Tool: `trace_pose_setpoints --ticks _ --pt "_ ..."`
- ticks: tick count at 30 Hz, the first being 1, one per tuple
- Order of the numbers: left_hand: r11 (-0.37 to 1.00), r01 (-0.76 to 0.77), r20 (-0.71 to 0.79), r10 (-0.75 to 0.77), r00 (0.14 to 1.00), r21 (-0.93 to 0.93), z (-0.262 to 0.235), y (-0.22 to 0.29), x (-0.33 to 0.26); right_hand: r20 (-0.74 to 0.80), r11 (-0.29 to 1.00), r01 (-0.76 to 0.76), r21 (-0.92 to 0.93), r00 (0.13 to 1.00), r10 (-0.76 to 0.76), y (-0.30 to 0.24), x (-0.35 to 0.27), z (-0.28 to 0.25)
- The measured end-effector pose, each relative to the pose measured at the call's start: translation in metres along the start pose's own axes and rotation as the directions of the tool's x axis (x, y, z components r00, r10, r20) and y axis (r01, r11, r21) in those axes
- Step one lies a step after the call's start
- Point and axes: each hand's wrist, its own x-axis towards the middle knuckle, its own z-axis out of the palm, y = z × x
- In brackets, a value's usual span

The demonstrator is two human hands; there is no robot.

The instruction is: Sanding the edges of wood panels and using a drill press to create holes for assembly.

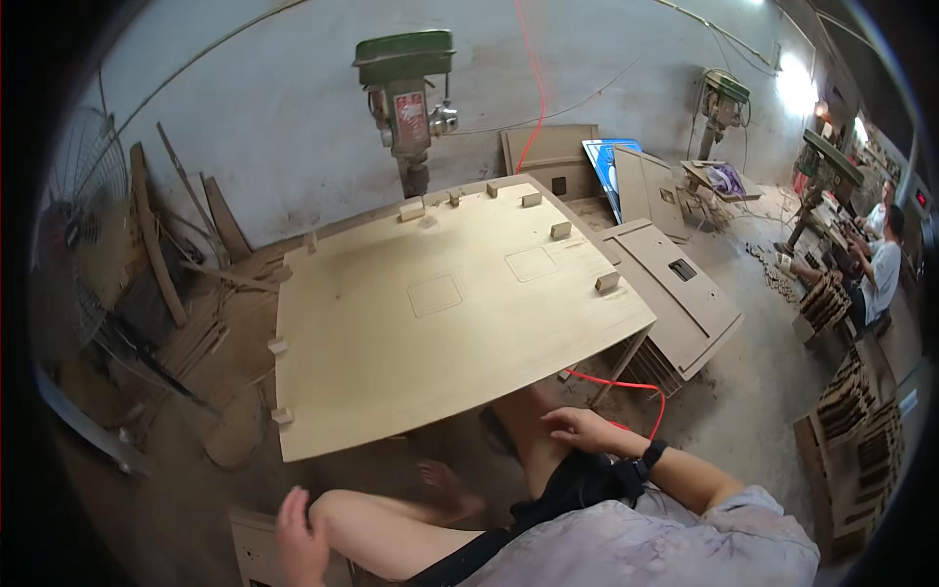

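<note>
A large pale plywood panel (pixel 391 362) lies in front of me, with small wooden blocks along its edges and two rounded squares outlined on its face. My left hand (pixel 301 538) is beside my left knee, its fingers stretched upward and holding nothing. Over my right thigh is my right hand (pixel 582 430), with a dark watch (pixel 648 457) on the wrist. Its fingers are loosely extended and nothing shows in them. Both hands are apart from the panel's near edge.
A green drill press (pixel 406 98) stands behind the panel. Brown boards (pixel 675 293) lean at the right, near a red hose (pixel 646 386). At the left are a fan (pixel 88 186) and scrap wood (pixel 156 235). Seated people (pixel 880 264) work far right beside stacked wooden pieces (pixel 861 440).
</note>
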Motion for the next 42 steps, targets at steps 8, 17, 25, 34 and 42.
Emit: trace_pose_setpoints --ticks 8,17,25,34,42 --pt "0.82 -0.567 0.313 0.562 0.766 -0.086 0.071 0.082 0.08 -0.187 0.868 -0.487 0.098 0.847 0.497 0.056 -0.084 -0.024" --pt "0.515 -0.636 0.463 0.845 0.266 -0.575 0.142 0.187 0.07 -0.331 0.547 -0.491 0.678 0.46 0.824 0.138 -0.129 -0.045" --pt "0.506 -0.508 0.568 0.822 0.04 -0.697 0.185 0.232 0.072 -0.412 0.407 -0.289 0.867 0.044 0.91 0.221 -0.117 -0.081" --pt "0.471 -0.49 0.593 0.795 -0.125 -0.734 0.247 0.301 0.106 -0.302 0.3 -0.134 0.944 0.007 0.953 0.252 -0.12 -0.098" --pt "0.642 -0.129 0.654 0.733 -0.188 -0.756 0.328 0.385 0.128 -0.184 0.165 0.176 0.97 0.102 0.978 0.245 -0.107 -0.107"
